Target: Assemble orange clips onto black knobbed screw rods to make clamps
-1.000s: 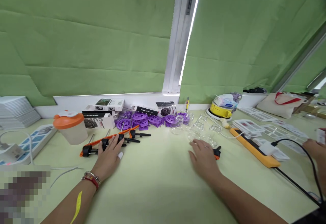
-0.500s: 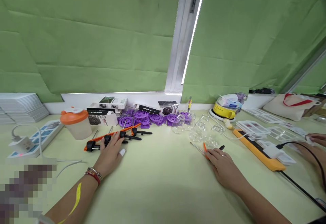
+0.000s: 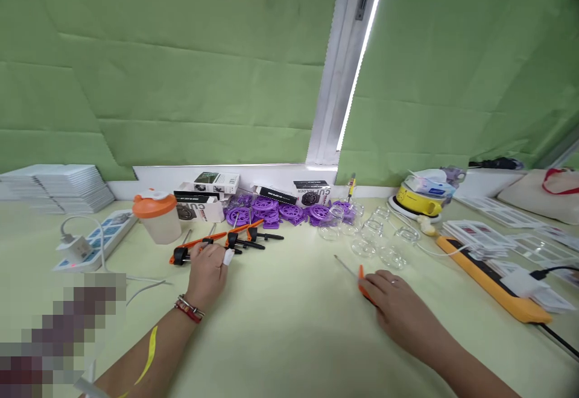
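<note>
Now the right hand (image 3: 392,297) has closed on the orange screwdriver (image 3: 357,276), drawing it nearer. The left hand (image 3: 208,270) still rests loosely on the orange clamps (image 3: 217,242).

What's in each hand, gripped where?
Right hand grips an orange-handled screwdriver by the handle. Left hand rests on the orange clamps; grip can't be told.

The table (image 3: 289,325) has a smooth, matt pale green top, and the right hand (image 3: 398,301) lies on a screwdriver (image 3: 355,272) with a thin bright metal shaft and a glossy orange plastic handle. Beyond the screwdriver stand clear, shiny glass-like cups (image 3: 375,238). To its left, under the left hand (image 3: 207,271), lie orange and black plastic clamps (image 3: 221,244), with purple glossy plastic discs (image 3: 280,210) behind them.
</note>
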Available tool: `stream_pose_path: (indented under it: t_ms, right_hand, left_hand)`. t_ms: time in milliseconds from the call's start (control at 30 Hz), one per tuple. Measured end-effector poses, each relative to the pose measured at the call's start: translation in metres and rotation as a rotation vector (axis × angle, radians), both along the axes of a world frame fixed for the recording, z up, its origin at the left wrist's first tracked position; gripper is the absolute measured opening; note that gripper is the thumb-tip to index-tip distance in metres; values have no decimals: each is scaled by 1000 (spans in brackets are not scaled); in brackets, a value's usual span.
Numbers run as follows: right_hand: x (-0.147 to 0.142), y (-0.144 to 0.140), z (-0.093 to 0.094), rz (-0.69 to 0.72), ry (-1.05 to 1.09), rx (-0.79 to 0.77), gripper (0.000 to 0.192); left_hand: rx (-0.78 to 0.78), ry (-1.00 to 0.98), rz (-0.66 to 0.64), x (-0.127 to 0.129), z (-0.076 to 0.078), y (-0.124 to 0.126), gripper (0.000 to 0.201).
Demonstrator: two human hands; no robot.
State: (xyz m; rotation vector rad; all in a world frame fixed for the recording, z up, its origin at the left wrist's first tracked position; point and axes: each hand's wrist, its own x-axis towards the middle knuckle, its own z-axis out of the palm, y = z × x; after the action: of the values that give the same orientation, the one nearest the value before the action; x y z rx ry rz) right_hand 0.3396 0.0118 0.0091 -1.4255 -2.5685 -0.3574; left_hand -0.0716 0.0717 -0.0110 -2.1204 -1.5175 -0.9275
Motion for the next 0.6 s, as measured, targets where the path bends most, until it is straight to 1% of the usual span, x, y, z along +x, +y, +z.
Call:
stream_pose_path:
  t_ms: [100,200,267,333,400,467,600]
  right_hand:
    - [-52,0,0,132,-4,48,45]
    - [-105,5,-7,266,-54,89,43]
    - [-135,10,-12,346,-82,91,46]
    - [-160,13,-16,397,-94,78,47]
    - [-178,16,-18,419,-96,92,45]
    - [-189,19,-20,425,-81,115,40]
    - [-197,22,-23,436,-44,145,41]
  left_hand:
    - [14,0,-46,3,2,-2,31]
    - [27,30,-95,5,1,-4,33]
    - [30,49,-82,5,1,-6,33]
    - [24,57,-55,6,2,-6,32]
    - [6,58,-39,7,2,-6,29]
    - [-24,53,-30,7,2,-6,27]
    - [-98,40,-33,7,-3,-4,27]
